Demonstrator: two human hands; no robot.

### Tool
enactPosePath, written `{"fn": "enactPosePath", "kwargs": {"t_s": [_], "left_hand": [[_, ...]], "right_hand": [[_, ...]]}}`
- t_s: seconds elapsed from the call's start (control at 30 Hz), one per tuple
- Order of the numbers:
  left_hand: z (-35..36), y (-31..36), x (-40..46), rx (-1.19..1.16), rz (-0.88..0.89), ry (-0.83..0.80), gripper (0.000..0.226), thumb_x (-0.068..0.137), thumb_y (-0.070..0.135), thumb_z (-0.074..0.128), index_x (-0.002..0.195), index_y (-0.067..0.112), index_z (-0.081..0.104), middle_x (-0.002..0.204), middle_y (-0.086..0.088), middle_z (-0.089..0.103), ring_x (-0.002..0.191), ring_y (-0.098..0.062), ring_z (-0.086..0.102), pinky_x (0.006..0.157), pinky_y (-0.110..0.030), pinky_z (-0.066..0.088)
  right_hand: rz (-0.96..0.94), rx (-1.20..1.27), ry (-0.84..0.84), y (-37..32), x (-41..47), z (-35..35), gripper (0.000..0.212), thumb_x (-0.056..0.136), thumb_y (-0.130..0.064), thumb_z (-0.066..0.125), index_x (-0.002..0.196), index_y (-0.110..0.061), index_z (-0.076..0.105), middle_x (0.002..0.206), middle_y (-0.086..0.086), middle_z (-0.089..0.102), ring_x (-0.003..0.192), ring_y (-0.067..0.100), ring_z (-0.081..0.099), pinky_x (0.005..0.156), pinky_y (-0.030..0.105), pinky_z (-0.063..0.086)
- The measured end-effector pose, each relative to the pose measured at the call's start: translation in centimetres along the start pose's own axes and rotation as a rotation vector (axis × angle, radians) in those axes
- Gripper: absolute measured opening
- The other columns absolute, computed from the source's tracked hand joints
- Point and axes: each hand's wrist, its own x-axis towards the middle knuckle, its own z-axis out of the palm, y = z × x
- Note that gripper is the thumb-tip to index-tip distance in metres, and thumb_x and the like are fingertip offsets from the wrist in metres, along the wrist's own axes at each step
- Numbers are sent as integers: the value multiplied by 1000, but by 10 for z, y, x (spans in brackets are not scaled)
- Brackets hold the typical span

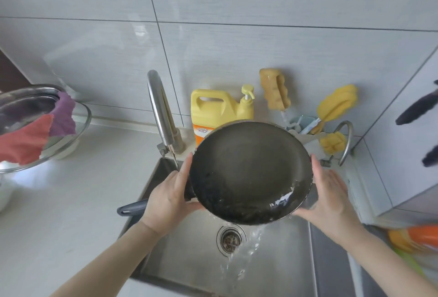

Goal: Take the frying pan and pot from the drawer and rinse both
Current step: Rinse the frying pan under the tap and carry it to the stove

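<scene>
Tilting the pan [248, 173] toward you over the sink [272, 261], you hold it by the rim: your left hand [168, 192] curls round its left edge by the handle [132, 207], your right hand [331, 194] cups the right edge with straighter fingers. That slant looks meant to spill rinse water [246, 242], which falls beside the drain [231, 239]. No pot is in view. Beyond, the tap [161, 116] and soap jug [213, 111] stand at the worktop's [59, 202] back edge against grey tiles.

head – looks steeply down | close above sink [272, 261]
</scene>
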Motion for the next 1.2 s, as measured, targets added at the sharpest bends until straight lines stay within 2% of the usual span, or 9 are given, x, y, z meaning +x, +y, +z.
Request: {"fn": "enactPosePath", "kwargs": {"t_s": [0.17,0.37,0.43,0.53,0.7,0.83,0.97,1.07,1.2], "left_hand": [[-12,7,8,123,221,366,102,76,60,69,145,1,24,103,-9,58,81,-25,60,59,-36,53],[-33,9,14,244,336,565,99,64,37,92,131,-2,32,100,-8,47,80,-24,50,65,-33,46],[-41,12,16,268,327,586,86,65,36,92,121,-3,39,96,-6,44,77,-22,48,62,-32,45],[-45,15,18,254,355,623,90,73,38,86,136,2,32,92,-4,42,74,-21,46,56,-33,48],[-41,12,14,223,386,592,125,69,33,90,156,11,2,95,-6,44,78,-23,46,64,-31,41],[-34,10,9,210,390,586,110,78,39,82,154,10,9,96,-7,45,78,-23,48,62,-33,45],[-30,7,8,193,394,572,111,81,43,79,156,9,4,99,-8,48,81,-25,52,67,-34,47],[-23,6,4,172,391,528,111,82,44,77,156,10,2,100,-8,49,82,-25,52,70,-34,46],[-3,8,-5,149,355,387,108,82,49,71,156,9,4,101,-7,51,83,-22,53,61,-34,50]], "right_hand": [[-103,-126,209,-5,11,-17,116,40,-33,98,130,5,36,115,18,60,113,27,44,116,34,15],[-223,-46,473,-30,25,-44,70,78,-55,63,115,0,43,110,3,45,116,8,45,110,32,20],[-259,-10,527,-33,28,-47,70,89,-61,50,115,4,41,127,-13,46,133,-13,23,114,28,16],[-299,-3,576,-38,32,-50,72,91,-61,48,118,5,36,147,-36,19,138,-14,13,115,25,14],[-259,-41,540,-38,30,-44,72,92,-62,46,114,6,39,110,9,44,131,-14,22,116,25,12],[-210,-71,488,-39,28,-41,74,90,-66,44,113,5,41,107,8,45,119,7,43,114,24,12],[-188,-52,454,-40,27,-37,76,89,-69,40,114,3,41,107,6,44,129,-16,24,114,22,10],[-165,-66,391,-35,21,-31,80,87,-72,39,117,2,39,108,6,44,116,10,45,115,22,8],[-12,-131,201,-4,-5,-9,101,55,-46,90,124,4,38,108,20,62,108,29,47,117,26,8]]}}
